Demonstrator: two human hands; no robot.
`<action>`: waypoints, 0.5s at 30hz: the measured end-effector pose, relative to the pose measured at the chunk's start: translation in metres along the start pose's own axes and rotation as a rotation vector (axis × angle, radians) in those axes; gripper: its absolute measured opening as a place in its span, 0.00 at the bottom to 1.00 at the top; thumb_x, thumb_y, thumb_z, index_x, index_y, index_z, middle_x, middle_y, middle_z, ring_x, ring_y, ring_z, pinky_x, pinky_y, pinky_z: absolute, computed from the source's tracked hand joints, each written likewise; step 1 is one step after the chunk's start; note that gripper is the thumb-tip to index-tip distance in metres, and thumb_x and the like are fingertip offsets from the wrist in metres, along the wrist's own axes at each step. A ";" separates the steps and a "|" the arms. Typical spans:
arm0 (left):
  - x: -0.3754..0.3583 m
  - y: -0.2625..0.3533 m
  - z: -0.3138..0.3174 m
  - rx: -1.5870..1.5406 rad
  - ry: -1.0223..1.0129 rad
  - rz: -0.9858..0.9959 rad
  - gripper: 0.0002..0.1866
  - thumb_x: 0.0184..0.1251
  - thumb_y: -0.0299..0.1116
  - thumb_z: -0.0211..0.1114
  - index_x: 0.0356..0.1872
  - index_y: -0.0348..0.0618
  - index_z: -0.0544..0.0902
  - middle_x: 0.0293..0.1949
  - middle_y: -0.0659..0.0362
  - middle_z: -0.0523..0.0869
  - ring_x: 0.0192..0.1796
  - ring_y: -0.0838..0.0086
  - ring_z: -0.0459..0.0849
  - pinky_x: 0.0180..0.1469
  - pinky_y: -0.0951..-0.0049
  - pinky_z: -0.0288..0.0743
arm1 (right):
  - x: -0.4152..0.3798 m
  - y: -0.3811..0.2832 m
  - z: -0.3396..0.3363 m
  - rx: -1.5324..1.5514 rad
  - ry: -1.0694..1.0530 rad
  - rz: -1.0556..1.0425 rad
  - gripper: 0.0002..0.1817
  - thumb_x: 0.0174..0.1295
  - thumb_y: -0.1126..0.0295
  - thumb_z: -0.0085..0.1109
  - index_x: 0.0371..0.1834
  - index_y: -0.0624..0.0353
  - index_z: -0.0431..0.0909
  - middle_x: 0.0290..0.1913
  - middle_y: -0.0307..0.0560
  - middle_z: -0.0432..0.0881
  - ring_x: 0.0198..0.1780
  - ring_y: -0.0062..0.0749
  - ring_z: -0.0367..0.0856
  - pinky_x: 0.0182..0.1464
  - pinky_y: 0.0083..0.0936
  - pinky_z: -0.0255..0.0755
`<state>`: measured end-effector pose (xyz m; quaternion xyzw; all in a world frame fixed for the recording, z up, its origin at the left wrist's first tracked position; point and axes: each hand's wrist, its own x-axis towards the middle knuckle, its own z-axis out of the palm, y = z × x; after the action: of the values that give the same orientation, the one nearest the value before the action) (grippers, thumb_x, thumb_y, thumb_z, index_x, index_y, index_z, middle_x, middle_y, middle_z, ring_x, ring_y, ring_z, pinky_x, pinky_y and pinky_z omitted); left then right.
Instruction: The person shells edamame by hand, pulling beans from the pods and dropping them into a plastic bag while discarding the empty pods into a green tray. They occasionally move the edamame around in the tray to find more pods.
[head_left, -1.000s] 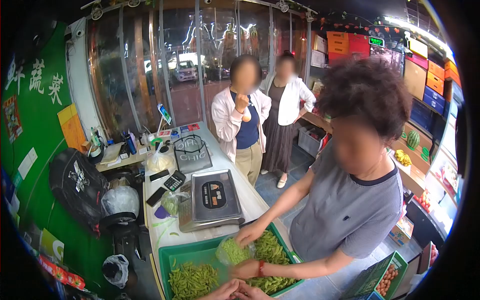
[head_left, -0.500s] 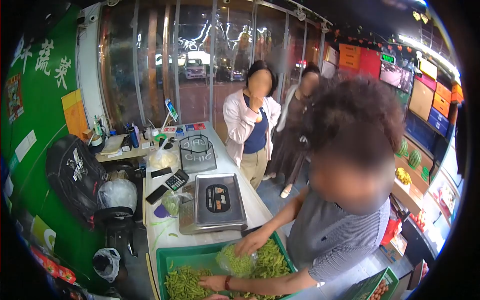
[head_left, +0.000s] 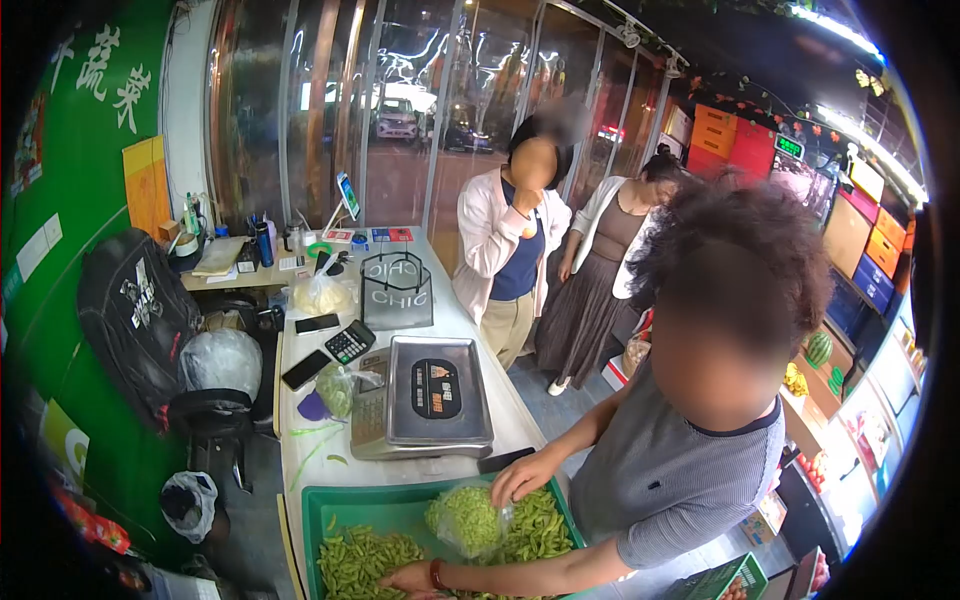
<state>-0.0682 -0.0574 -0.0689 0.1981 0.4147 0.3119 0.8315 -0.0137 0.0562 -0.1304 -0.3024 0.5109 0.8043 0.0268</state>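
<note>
Neither of my hands can be made out in the current view. Closest to me at the bottom is a green crate (head_left: 312,505) holding green bean pods, probably edamame (head_left: 365,555). A clear plastic bag of shelled green beans (head_left: 465,518) lies among them. Across the crate stands a co-worker in a striped shirt (head_left: 690,480). One hand of that person (head_left: 525,475) rests at the bag's right edge, and the other hand (head_left: 408,578), below a red bracelet, reaches into the pods.
A weighing scale (head_left: 437,395) sits on the white counter (head_left: 320,470) behind the crate. Beside it are a calculator (head_left: 350,342), phones (head_left: 306,370), a bag of greens (head_left: 338,390) and a grey carrier bag (head_left: 396,300). Two other people (head_left: 515,240) stand beyond the counter.
The co-worker's hand at the bag has shifted right to its edge. The other hand has moved slightly left and down in the pods. A bit of skin at the bottom edge no longer shows clearly.
</note>
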 end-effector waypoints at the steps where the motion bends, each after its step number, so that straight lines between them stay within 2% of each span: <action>1: -0.003 0.007 0.004 -0.035 -0.015 -0.017 0.14 0.72 0.39 0.51 0.31 0.43 0.79 0.11 0.67 0.66 0.12 0.82 0.62 0.15 0.78 0.57 | 0.001 -0.001 0.001 0.009 0.004 -0.002 0.10 0.67 0.67 0.43 0.48 0.56 0.67 0.41 0.46 0.73 0.50 0.32 0.70 0.51 0.36 0.65; 13: -0.020 0.018 0.019 -0.294 -0.060 -0.126 0.09 0.71 0.36 0.53 0.34 0.45 0.78 0.18 0.70 0.67 0.20 0.87 0.62 0.21 0.84 0.53 | 0.001 -0.029 -0.009 0.055 -0.032 -0.059 0.08 0.68 0.66 0.40 0.44 0.54 0.65 0.41 0.43 0.69 0.57 0.29 0.65 0.57 0.38 0.61; 14: -0.020 0.017 0.020 -0.296 -0.059 -0.131 0.09 0.71 0.36 0.53 0.34 0.45 0.78 0.18 0.70 0.67 0.20 0.87 0.62 0.21 0.84 0.53 | -0.003 -0.037 -0.006 0.060 -0.031 -0.059 0.08 0.68 0.66 0.40 0.44 0.54 0.65 0.41 0.43 0.69 0.57 0.29 0.65 0.57 0.38 0.61; 15: -0.018 0.014 0.019 -0.171 -0.022 -0.075 0.10 0.72 0.36 0.51 0.32 0.45 0.78 0.18 0.70 0.66 0.19 0.85 0.61 0.21 0.83 0.53 | -0.013 -0.051 -0.004 0.131 -0.136 -0.008 0.10 0.67 0.65 0.41 0.47 0.52 0.67 0.44 0.44 0.71 0.58 0.28 0.63 0.57 0.35 0.61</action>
<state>-0.0658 -0.0605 -0.0389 0.1141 0.3847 0.3127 0.8609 0.0166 0.0803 -0.1657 -0.2469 0.5583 0.7876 0.0842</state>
